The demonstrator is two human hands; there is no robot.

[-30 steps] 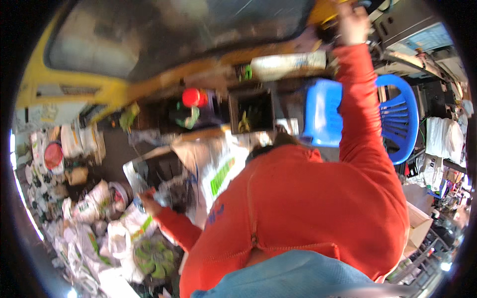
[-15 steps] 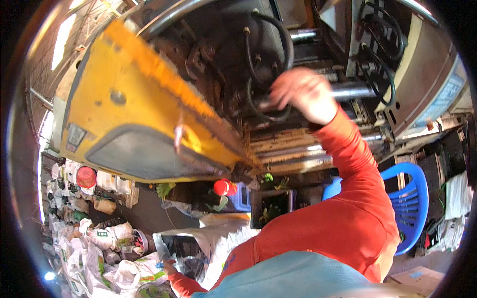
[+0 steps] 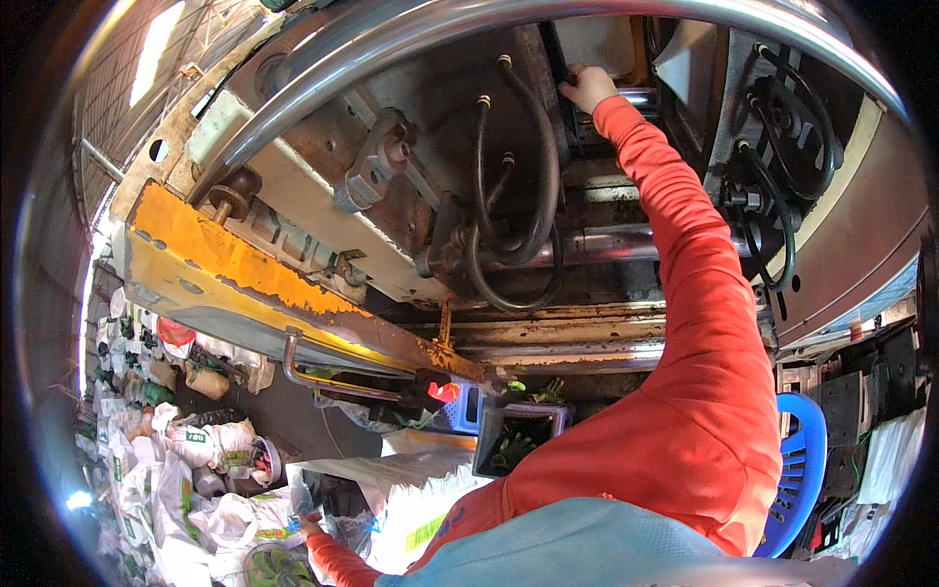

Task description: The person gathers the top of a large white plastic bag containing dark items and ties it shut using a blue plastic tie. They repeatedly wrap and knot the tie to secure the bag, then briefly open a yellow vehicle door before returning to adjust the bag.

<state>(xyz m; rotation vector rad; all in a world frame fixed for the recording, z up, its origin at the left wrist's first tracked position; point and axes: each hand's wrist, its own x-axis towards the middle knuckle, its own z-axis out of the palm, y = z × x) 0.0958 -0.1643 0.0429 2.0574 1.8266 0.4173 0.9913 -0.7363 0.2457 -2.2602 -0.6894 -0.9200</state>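
Observation:
My right hand (image 3: 590, 88) reaches deep into a machine, with its fingers curled at the edge of a dark upright metal plate (image 3: 553, 73). What the fingertips hold, if anything, is hidden. Black hoses (image 3: 548, 166) with brass fittings loop from the plate beside my right arm. Low at the left, my left hand (image 3: 310, 525) is next to clear plastic and white bags (image 3: 259, 519). It is small and partly covered, so its fingers cannot be made out.
The machine's yellow door (image 3: 264, 284), with a bent metal handle (image 3: 333, 377), stands at the left. A curved steel bar (image 3: 411, 34) spans the top. Steel rods (image 3: 616, 245) cross the machine. Below are a dark crate (image 3: 518, 435) and a blue plastic chair (image 3: 797, 479).
My right hand has moved farther into the machine, up to the dark plate. The yellow door has swung toward the left, showing more of the inside. My left hand stays low by the bags.

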